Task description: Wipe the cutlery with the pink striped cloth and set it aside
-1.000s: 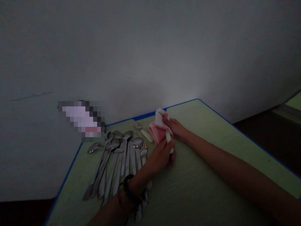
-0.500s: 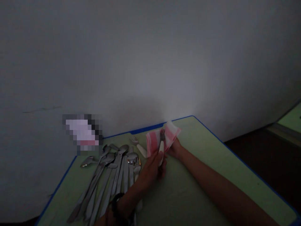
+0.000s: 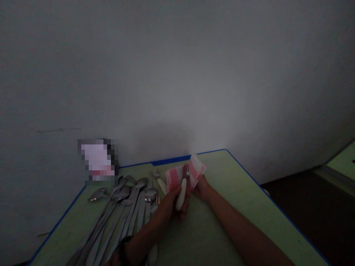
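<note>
Nearest, a dark bracelet (image 3: 124, 246) is circling the left wrist, and an assortment of metal cutlery (image 3: 141, 208) is lying beside that arm on the green desk (image 3: 235, 181), most handles pointing toward the person. Farther in, the left hand (image 3: 172, 204) is pinching the white handle of a fork (image 3: 181, 195) between thumb and fingers, that grip being pressed together. The tines are pointing away, standing between two raised flaps of a pink-and-white cloth (image 3: 173, 178); contact with the fabric is not showing clearly. The right hand (image 3: 203, 188) is supporting the cloth from behind; the fabric is hiding its fingers, so the inspector cannot tell that grip's state. In judgement, good handling is calling for a steady hold on the handle, fabric covering both faces, and fingertips avoiding the points. Beyond, a second white-handled fork (image 3: 162, 185) is lying near the far blue edge, before a grey wall (image 3: 177, 74).
</note>
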Demonstrator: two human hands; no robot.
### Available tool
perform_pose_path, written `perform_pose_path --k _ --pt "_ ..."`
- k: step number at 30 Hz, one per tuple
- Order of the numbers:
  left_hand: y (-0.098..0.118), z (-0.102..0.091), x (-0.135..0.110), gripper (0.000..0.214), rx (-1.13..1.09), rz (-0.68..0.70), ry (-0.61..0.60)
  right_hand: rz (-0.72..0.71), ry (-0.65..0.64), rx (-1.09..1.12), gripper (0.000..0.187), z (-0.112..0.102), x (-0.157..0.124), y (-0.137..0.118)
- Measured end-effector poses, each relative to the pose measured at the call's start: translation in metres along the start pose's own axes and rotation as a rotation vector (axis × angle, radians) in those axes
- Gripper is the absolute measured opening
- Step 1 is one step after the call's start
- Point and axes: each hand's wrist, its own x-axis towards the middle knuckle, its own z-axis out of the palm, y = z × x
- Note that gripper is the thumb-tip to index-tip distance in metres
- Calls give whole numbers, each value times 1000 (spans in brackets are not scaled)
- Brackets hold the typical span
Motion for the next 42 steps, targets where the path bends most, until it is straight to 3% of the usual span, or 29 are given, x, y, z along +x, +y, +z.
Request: perform_pose_path --k 8,20,26,29,33,39,42 --pt "1 1 -2 38 16 30 -40 -33 -53 -67 18 3 -4 -2" --pt "3 1 -2 39 -1 86 128 -32 19 -105 12 3 -11 -3" --pt "6 1 -5 38 15 115 184 24 -50 -66 22 4 -10 -6" --pt "8 0 -4 32 -2 139 221 41 -43 -61 32 3 -7 -7" --pt "10 0 -3 23 -53 173 264 15 -17 -44 32 1 -4 -8" --pt "10 3 -5 23 11 268 247 48 31 14 31 -3 -3 -9" --pt "9 4 -6 21 32 259 237 48 -11 -10 31 0 -4 -10"
